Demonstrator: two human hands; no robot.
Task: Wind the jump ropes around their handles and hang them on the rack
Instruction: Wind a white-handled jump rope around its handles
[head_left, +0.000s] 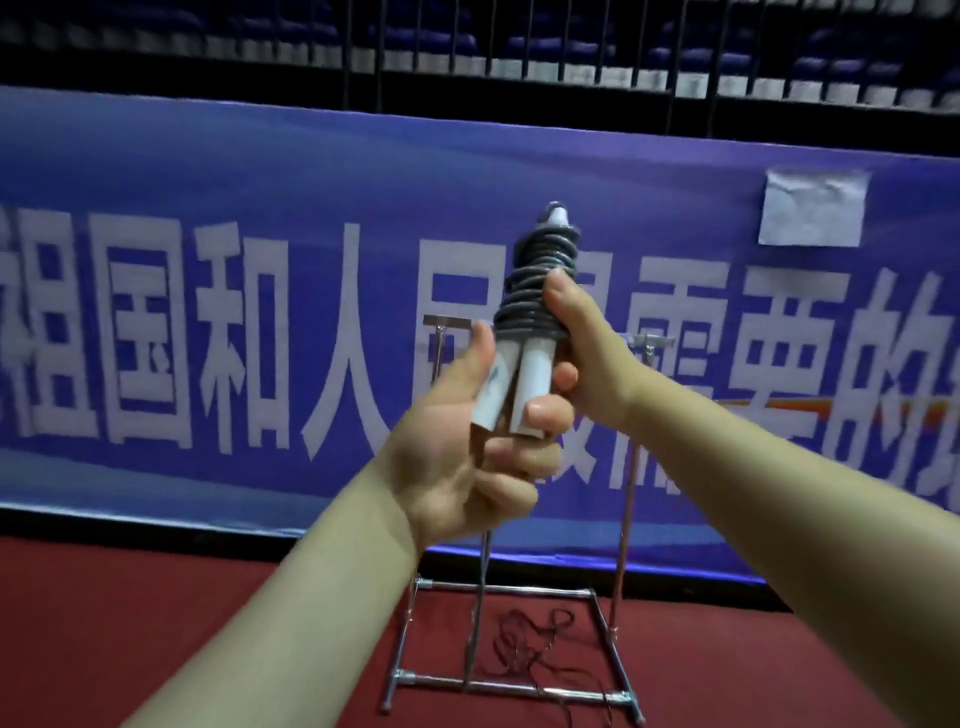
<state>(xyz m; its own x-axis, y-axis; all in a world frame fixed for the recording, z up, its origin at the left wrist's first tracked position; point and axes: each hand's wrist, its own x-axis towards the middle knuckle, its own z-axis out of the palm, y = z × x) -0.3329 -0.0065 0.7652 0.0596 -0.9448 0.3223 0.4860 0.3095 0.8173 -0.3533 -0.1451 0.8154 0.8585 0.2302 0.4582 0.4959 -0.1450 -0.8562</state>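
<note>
Two white jump-rope handles (519, 387) stand side by side, upright, in front of me. A grey rope (535, 283) is wound in many coils round their upper half. My left hand (467, 447) grips the lower ends of the handles from the left. Higher up, my right hand (587, 358) grips the bundle, its thumb lying on the coils. Behind my hands stands the chrome rack (623, 519), with two uprights and a square base frame on the floor. A dark rope (530, 644) lies tangled inside that base.
A blue banner (208, 322) with large white characters runs across the wall behind the rack. A white paper patch (813, 208) is stuck on it. The floor (156, 623) is red. Dark railings and seats fill the top.
</note>
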